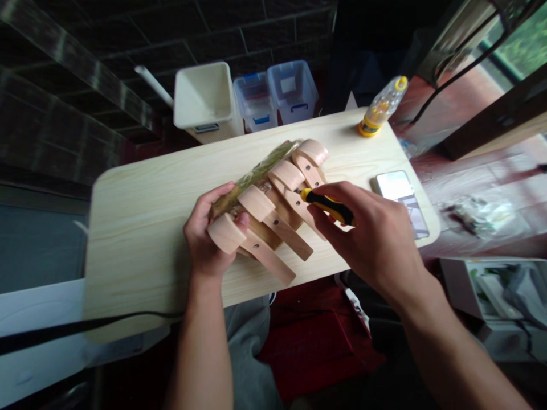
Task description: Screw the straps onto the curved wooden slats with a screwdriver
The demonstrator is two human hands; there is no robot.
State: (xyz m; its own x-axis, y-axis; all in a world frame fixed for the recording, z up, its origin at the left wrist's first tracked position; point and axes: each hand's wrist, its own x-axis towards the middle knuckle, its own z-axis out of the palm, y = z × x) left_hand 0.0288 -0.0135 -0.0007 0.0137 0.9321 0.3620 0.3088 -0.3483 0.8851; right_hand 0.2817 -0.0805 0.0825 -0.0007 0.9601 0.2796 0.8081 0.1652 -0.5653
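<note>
My left hand [213, 230] grips the near left end of a wooden assembly [280, 219], its thumb pressed by the leftmost curved piece [227, 233]. Several pale curved wooden pieces with flat arms stand in a row along it, with dark screws in the arms. Clear plastic film [260, 165] with a greenish look lies along the far side. In my right hand [367, 228] is a yellow and black screwdriver [327, 206], fingers wrapped round its handle. Its front end points at the arm of the third piece from the left; the tip is too small to make out.
The pale wooden table [137, 228] bears a clear bottle-shaped case with a yellow base [380, 111] at the back right and a phone [404, 199] near the right edge. Behind it stand a cream bin [203, 97] and two clear plastic boxes [293, 91]. A black strap [94, 323] crosses the front left.
</note>
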